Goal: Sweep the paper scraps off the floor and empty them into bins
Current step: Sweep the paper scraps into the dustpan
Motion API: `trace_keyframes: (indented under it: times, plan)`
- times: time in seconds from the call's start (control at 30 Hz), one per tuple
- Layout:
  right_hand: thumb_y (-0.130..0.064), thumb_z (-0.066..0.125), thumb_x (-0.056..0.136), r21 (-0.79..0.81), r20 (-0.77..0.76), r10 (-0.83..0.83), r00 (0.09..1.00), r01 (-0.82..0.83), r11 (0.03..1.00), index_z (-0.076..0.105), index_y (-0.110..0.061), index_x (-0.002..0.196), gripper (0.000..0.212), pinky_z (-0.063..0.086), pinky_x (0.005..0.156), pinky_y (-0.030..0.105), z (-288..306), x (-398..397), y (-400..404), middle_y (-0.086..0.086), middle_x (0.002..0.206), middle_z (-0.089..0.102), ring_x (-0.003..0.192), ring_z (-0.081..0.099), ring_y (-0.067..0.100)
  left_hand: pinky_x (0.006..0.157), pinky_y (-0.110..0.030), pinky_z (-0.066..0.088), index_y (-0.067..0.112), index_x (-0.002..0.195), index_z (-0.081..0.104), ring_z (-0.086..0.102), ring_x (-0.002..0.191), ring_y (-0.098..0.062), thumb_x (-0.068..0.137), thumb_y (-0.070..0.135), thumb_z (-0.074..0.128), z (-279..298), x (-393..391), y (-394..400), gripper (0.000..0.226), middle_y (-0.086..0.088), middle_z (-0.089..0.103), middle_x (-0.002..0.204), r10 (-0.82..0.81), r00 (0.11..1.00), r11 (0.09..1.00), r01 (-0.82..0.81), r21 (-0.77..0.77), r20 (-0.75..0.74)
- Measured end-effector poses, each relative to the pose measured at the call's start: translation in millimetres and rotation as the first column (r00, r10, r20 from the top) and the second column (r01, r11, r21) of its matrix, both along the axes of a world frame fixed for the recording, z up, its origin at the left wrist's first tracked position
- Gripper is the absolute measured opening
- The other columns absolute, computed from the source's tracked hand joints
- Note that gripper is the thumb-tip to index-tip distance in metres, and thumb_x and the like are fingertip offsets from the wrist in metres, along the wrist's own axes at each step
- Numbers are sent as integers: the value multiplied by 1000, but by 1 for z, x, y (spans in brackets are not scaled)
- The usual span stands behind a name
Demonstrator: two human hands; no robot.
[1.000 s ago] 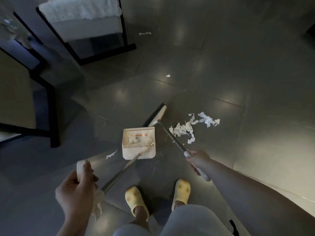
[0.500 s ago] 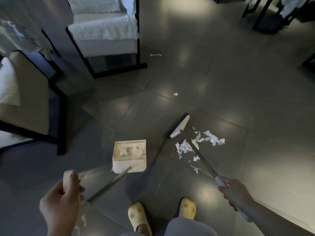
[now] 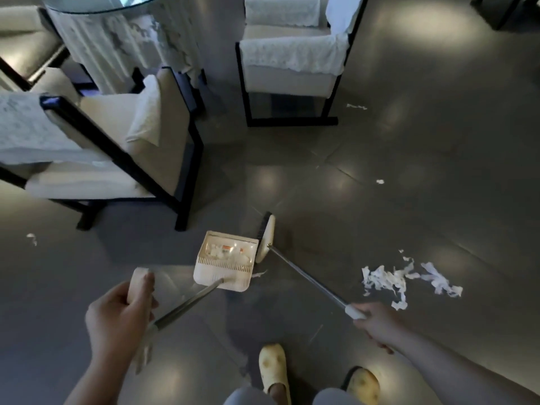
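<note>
At lower left the left hand (image 3: 122, 314) grips the dustpan (image 3: 225, 263) handle; at lower right the right hand (image 3: 377, 320) grips the broom (image 3: 266, 239) pole. Paper scraps (image 3: 409, 279) lie at right on the floor (image 3: 438, 171). The dustpan holds scraps; its label is unreadable.
</note>
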State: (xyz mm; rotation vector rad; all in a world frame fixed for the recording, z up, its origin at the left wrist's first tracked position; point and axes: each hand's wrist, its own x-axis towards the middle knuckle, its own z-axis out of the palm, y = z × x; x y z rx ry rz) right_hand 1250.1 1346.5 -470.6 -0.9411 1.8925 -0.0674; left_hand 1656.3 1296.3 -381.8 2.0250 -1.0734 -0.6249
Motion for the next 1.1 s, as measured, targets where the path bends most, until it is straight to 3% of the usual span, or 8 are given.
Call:
trace_keyframes:
  times: [0.2, 0.33, 0.4, 0.47, 0.6, 0.73, 0.83, 1.1]
  plan:
    - [-19, 60, 92, 100, -37, 157, 987, -153, 983, 60, -35, 125, 36, 29, 30, 11, -7, 42, -3, -12, 62, 49, 48, 42, 4, 55, -34, 49, 17, 61, 67, 64, 54, -23, 94, 37, 64, -10, 17, -10, 39, 9, 67, 56, 17, 1000, 1000, -17, 19, 3]
    - [-27, 70, 72, 152, -112, 167, 980, -149, 977, 62, -54, 68, 28, 45, 49, 20, -43, -1, 17, -10, 54, 64, 49, 55, 11, 57, -35, 50, 23, 62, 66, 62, 52, -13, 93, 38, 65, -14, 20, -11, 34, 16, 66, 58, 45, 999, 999, -45, 12, -9]
    - [-25, 72, 56, 130, -85, 218, 972, -206, 970, 61, -46, 44, 27, 40, 55, 12, -86, -48, 26, -10, 65, 61, 58, 59, 16, 60, -36, 53, 26, 65, 67, 64, 55, -12, 92, 40, 66, -14, 22, -13, 30, 14, 67, 58, 76, 997, 997, -76, 18, -34]
    - [-3, 73, 68, 64, -133, 228, 965, -221, 973, 61, -25, 40, 38, 26, 48, 7, -57, -47, 20, 6, 58, 55, 69, 62, 38, 63, -37, 55, 26, 68, 69, 66, 58, -12, 90, 43, 67, -15, 23, -15, 28, 9, 68, 57, 105, 992, 994, -104, 33, -64]
    - [1, 63, 86, -27, -247, 103, 963, -113, 993, 73, -3, 63, 25, 34, 70, 35, 41, 8, -4, 10, 61, 55, 62, 43, 21, 67, -38, 54, 28, 72, 70, 67, 64, -17, 91, 47, 66, -19, 17, -20, 26, 9, 69, 61, 68, 996, 996, -65, 56, -50]
    - [-4, 65, 86, -19, -195, 66, 978, -71, 997, 71, -13, 116, 32, 38, 52, 21, 46, 24, 2, 5, 74, 64, 67, 60, 22, 69, -35, 53, 24, 77, 70, 68, 62, -10, 91, 47, 64, -27, 4, -25, 27, 8, 69, 62, 49, 996, 995, -43, 87, -70]
    - [-10, 59, 91, -12, -114, 6, 994, -8, 1000, 66, -26, 123, 37, 30, 38, 17, 40, 32, 3, 4, 55, 55, 38, 42, 15, 70, -36, 55, 22, 77, 70, 66, 55, -3, 91, 42, 64, -32, -9, -26, 26, 6, 70, 61, 19, 994, 996, -10, 87, -104]
    - [-29, 52, 97, 125, -75, -110, 991, 119, 985, 62, -30, 127, 31, 29, 36, 17, 11, 14, 14, 3, 64, 56, 39, 41, 14, 72, -43, 56, 16, 72, 69, 66, 62, -23, 93, 39, 61, -39, -37, -25, 33, -5, 68, 63, 18, 995, 992, -5, 123, -101]
